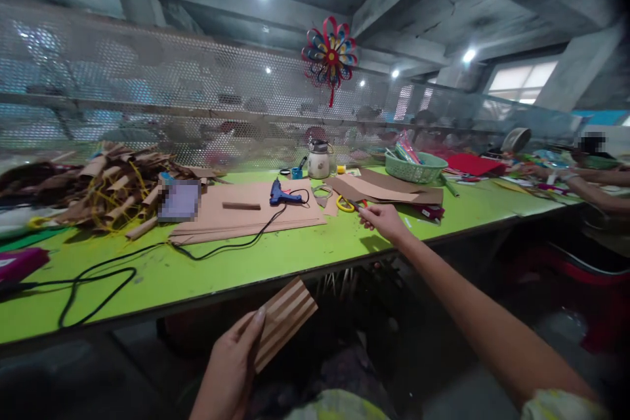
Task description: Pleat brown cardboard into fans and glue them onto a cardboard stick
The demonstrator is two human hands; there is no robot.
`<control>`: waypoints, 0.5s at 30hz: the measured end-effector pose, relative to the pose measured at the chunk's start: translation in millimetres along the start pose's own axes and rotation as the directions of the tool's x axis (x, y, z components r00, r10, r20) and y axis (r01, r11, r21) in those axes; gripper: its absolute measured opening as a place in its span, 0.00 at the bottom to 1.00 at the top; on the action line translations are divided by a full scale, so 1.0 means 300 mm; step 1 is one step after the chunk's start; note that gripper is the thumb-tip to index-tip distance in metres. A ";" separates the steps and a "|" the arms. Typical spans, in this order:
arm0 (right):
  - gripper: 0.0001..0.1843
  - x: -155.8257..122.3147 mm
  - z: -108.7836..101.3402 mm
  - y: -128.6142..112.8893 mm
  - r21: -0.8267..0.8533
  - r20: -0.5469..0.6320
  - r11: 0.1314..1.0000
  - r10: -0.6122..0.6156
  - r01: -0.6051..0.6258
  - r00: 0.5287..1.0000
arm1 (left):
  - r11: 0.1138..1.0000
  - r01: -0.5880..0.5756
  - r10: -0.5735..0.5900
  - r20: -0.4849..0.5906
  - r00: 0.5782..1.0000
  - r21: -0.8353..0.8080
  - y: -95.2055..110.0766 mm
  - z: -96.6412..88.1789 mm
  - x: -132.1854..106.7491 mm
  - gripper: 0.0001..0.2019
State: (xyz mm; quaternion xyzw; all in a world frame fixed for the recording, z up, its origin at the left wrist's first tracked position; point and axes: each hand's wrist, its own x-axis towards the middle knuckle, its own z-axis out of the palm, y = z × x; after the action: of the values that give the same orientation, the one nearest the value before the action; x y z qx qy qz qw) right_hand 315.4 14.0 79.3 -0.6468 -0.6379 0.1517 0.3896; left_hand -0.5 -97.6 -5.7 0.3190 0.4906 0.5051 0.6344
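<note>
My left hand (pixel 235 354), low in front of the table's edge, grips a flat brown paper piece (pixel 285 321) with lighter and darker stripes, thumb on top. My right hand (pixel 381 220) reaches over the green table, fingers drawn together just right of a yellow scissor-like handle (pixel 345 204). Something small and reddish shows at its fingertips; what the fingers hold is not clear. Brown paper sheets (pixel 384 189) lie just beyond that hand. A blue glue gun (pixel 285 194) rests on a stack of brown cardboard (pixel 246 223), beside a narrow brown strip (pixel 241 206).
A black cord (pixel 211 254) runs across the green table (pixel 197 289). Brown rolled scraps (pixel 118 184) are heaped at left. Behind stand a pale jug (pixel 319 163) and a green basket (pixel 418 167). A colourful paper flower (pixel 331 56) hangs above. Another person's arm (pixel 598 190) is at right.
</note>
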 end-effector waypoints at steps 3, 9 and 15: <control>0.13 0.159 -0.016 0.037 -0.192 0.007 0.981 0.019 -0.017 1.000 | 0.999 -0.039 0.040 -0.016 0.999 0.030 0.002 0.002 0.000 0.21; 0.07 0.286 -0.011 0.105 -0.466 0.053 0.872 0.198 -0.152 0.979 | 0.999 -0.030 0.032 -0.054 0.998 0.034 0.050 -0.018 -0.007 0.23; 0.12 0.228 0.035 0.120 -0.551 0.094 0.828 0.186 -0.105 0.978 | 1.000 -0.013 0.014 0.013 1.000 -0.028 0.046 -0.033 -0.009 0.23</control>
State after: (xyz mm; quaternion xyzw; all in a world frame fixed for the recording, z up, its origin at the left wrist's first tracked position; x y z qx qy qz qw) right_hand 343.0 86.0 67.9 -0.7646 -0.6298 0.0402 0.1308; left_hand -14.4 -97.2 4.4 0.3169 0.4771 0.5139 0.6386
